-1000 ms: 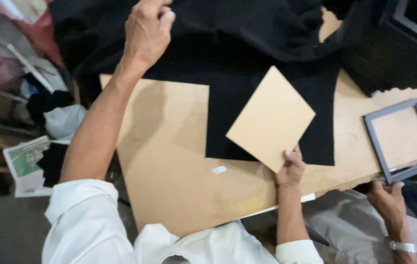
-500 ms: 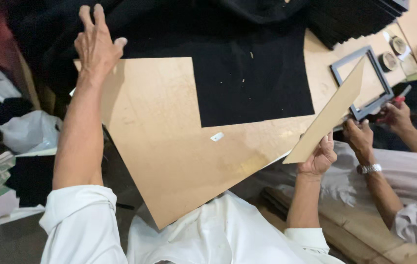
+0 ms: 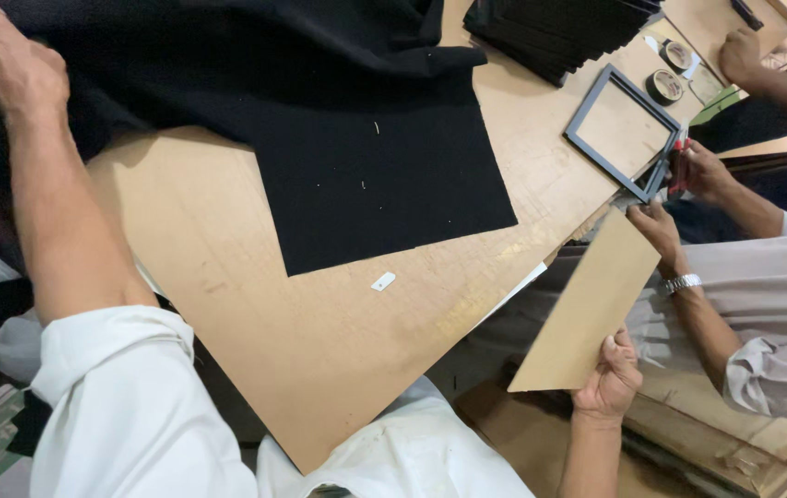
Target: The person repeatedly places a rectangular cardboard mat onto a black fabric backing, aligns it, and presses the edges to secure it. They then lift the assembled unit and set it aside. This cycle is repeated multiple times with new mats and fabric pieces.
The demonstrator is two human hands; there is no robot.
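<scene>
The right hand point(image 3: 609, 380) gripped the thin brown backing board point(image 3: 585, 309) by its lower corner, off the bench point(image 3: 319, 323); it looked stiff and light. The left hand point(image 3: 1, 60) pressed, fingers spread, on soft black fabric point(image 3: 384, 175).

One brown board point(image 3: 587, 318), one black cloth point(image 3: 356, 138), one grey frame point(image 3: 622, 131), two tape rolls point(image 3: 663, 87), one stack of black sheets point(image 3: 559, 28), one table point(image 3: 319, 341).

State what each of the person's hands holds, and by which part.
The right hand grips the brown board by its lower corner. The left hand rests on the black cloth, holding nothing clearly.
</scene>
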